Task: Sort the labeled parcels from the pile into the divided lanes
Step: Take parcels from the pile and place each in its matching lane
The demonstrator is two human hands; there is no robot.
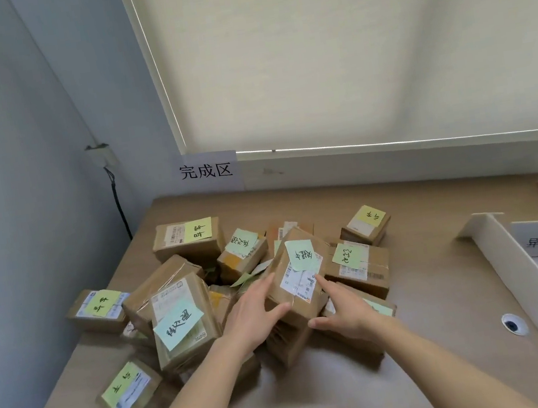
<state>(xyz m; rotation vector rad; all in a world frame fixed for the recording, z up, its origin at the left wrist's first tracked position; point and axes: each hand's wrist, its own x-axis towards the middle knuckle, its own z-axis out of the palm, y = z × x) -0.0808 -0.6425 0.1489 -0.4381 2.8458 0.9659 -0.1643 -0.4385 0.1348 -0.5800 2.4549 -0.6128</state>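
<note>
both hands [296,310] grip one parcel [297,277] (tilted) atop the pile [182,285].

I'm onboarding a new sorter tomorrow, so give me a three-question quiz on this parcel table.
1. True or false: both hands are on the same parcel.
2. The sticky note on that parcel is: A) pale green B) red C) black
3. Fill in: the white dividers stand to the ____ of the pile.

Key: 1 true; 2 A; 3 right
</note>
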